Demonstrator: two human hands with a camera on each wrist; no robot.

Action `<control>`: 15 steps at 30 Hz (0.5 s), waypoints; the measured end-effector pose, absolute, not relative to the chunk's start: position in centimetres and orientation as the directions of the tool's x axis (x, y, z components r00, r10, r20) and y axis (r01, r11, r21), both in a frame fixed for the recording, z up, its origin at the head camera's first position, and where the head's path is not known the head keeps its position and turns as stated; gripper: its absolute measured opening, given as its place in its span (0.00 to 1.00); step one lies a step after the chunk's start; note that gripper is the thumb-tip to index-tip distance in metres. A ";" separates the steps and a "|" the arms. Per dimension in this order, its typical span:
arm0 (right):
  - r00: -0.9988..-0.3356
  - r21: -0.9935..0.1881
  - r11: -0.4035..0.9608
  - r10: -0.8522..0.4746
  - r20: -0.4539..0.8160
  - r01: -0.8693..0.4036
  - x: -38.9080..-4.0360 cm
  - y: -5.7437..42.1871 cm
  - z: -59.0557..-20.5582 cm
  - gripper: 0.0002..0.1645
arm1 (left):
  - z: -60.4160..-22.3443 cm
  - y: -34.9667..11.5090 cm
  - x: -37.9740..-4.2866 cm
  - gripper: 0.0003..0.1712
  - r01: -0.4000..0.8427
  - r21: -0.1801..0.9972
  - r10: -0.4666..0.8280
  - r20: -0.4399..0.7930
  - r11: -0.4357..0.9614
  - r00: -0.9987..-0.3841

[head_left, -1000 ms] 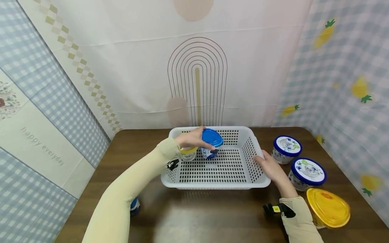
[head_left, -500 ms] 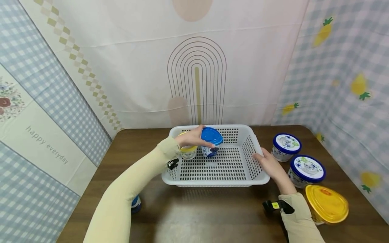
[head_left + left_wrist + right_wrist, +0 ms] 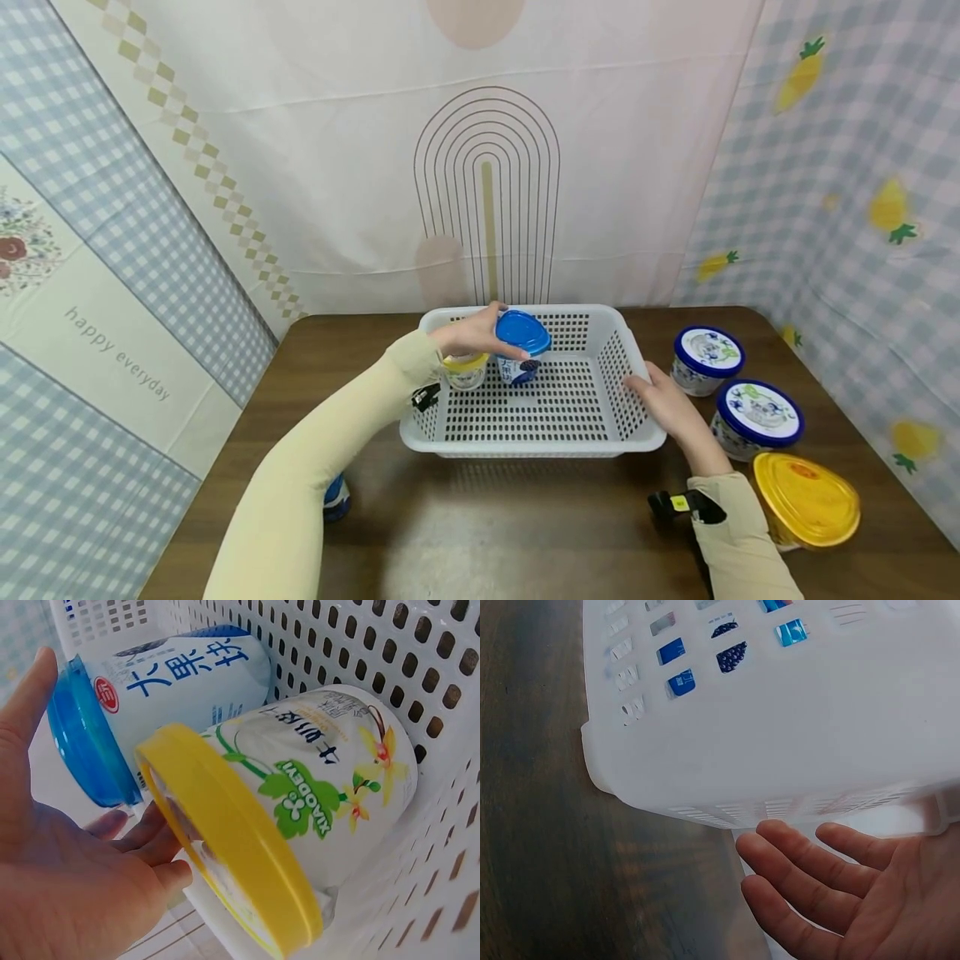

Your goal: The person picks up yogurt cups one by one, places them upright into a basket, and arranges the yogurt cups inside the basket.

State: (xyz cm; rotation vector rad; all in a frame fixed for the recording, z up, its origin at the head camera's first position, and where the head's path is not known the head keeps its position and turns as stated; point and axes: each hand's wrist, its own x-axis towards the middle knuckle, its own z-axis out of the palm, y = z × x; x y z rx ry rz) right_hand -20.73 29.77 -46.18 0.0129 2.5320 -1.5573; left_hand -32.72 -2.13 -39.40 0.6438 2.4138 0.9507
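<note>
A blue-lidded yogurt tub (image 3: 522,333) with a blackberry picture stands in the left half of a white plastic basket (image 3: 525,446). My left hand (image 3: 474,333) holds it by the lid, thumb and fingers on opposite sides. Beside it, under that hand, is a yellow-lidded tub (image 3: 300,780) printed with flowers; the left wrist view has the fingers passing close to its rim. My right hand (image 3: 667,406) grips the basket's right rim, thumb over the edge. In the right wrist view, the fingers (image 3: 802,881) lie loosely bent along the basket's outer side.
Two tubs with dark blue rims and white printed lids, a far one (image 3: 708,350) and a nearer one (image 3: 760,414), stand right of the basket. A yellow-lidded tub (image 3: 808,498) is beside my right forearm. A blue container (image 3: 337,500) is partly hidden behind my left sleeve.
Things sit slightly higher in the head view than before. Both hands keep their places, the left at the blue-lidded tub and the right at the basket rim.
</note>
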 end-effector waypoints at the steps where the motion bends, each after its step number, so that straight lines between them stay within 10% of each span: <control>1: -0.986 -0.885 0.456 -0.080 -0.149 0.097 -20.7 29.8 -46.2 0.37 | -39.2 -2.2 -32.7 0.62 0.248 0.722 0.574 -0.246 0.646 -0.781; 15: -0.986 -0.885 0.459 -0.086 -0.139 0.085 -20.6 29.6 -45.9 0.37 | -34.9 -4.2 -33.0 0.58 0.291 0.721 0.567 -0.169 0.628 -0.806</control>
